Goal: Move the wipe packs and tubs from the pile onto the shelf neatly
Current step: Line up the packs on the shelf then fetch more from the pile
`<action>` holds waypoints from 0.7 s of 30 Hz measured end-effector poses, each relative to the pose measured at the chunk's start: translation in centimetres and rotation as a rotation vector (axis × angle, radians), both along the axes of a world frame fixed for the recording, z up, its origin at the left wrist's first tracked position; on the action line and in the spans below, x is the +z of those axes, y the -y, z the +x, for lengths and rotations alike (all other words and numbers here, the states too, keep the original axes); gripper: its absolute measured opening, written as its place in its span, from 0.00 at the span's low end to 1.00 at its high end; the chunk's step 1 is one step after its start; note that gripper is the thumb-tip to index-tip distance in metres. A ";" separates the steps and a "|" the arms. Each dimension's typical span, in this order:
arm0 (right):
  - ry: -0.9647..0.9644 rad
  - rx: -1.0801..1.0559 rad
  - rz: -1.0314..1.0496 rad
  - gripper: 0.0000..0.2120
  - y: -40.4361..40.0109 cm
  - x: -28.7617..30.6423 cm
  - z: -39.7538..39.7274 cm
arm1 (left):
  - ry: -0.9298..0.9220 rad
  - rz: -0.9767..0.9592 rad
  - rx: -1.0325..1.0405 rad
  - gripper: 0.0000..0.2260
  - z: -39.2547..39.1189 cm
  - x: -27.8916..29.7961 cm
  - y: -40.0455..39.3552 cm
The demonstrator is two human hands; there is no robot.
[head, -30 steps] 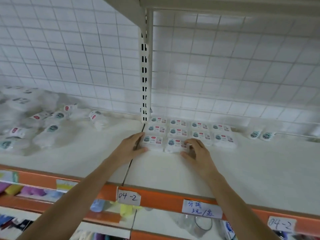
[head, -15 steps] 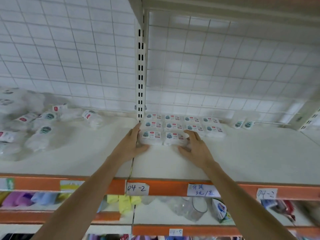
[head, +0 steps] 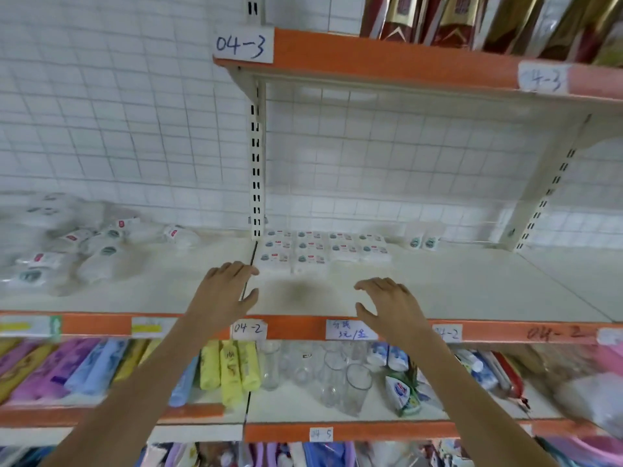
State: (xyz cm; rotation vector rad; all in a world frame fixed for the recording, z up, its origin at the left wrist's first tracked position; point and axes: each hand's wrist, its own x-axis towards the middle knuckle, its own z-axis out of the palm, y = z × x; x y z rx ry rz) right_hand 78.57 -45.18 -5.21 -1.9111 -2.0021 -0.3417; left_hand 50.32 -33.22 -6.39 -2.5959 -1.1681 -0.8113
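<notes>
1. Left hand [head: 225, 291] and right hand [head: 391, 303]: both hover over the bare front of the shelf [head: 472, 291], fingers spread apart and holding nothing, palms down.
2. Arranged wipe packs [head: 323, 251]: flat in tight rows at 12 o'clock from the hands, butted against the slotted upright [head: 256, 170]. Judgement: the upright serves as a straight edge for the rows.
3. Two tubs [head: 423, 242]: upright at 1 o'clock, against the wire back, apart from the rows.
4. Pile [head: 67, 244]: loose packs heaped at 10 o'clock on the adjoining bay; much remains.
5. Judgement: the empty hands suit a reach toward the pile.
</notes>
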 end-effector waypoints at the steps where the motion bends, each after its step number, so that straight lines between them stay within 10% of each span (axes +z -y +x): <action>1: 0.016 0.007 0.004 0.18 1.3 -0.2 -0.1 | -0.014 0.008 0.020 0.18 -0.3 -0.1 1.4; 21: -0.178 0.580 -0.301 0.16 9.1 -5.8 -21.9 | -0.092 -0.446 0.688 0.19 -25.1 -4.6 27.3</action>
